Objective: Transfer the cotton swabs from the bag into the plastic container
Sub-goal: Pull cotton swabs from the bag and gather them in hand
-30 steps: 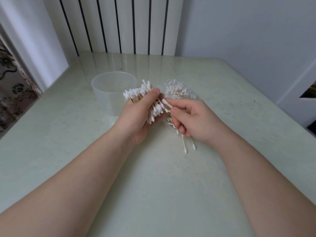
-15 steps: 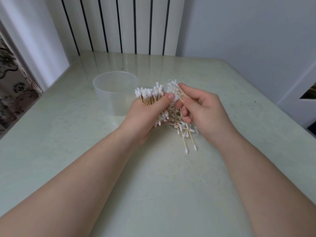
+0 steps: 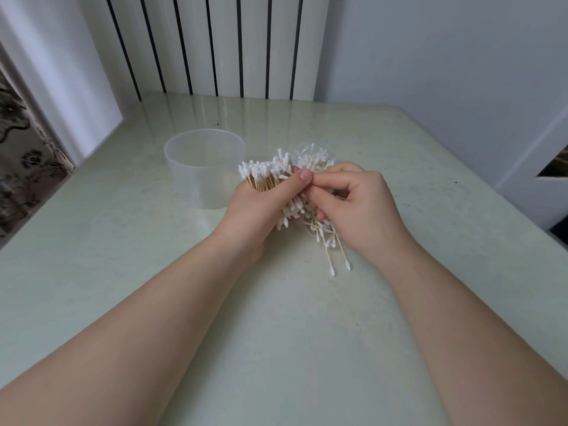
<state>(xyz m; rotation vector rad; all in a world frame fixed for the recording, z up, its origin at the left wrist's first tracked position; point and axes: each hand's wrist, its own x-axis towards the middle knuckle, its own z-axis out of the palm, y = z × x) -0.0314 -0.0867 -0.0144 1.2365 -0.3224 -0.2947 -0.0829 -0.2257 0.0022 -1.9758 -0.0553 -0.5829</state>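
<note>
My left hand (image 3: 261,207) grips a thick bundle of cotton swabs (image 3: 266,175) with wooden sticks, white tips pointing up and away. My right hand (image 3: 353,201) has its fingers curled right beside the left thumb, pinching at swabs next to the bundle. Behind the hands lies the clear plastic bag (image 3: 316,159) with more swabs in it. Loose swabs (image 3: 333,250) lie on the table under my right hand. The translucent plastic container (image 3: 204,167) stands upright just left of the bundle, and I see nothing inside it.
The pale green table (image 3: 276,333) reaches a white radiator (image 3: 215,44) at the back. A patterned curtain (image 3: 21,155) hangs past the left edge, and a white wall runs along the right.
My right hand has come down from the bag's top to meet the left thumb. The bundle in my left hand has tilted a little more upright.
</note>
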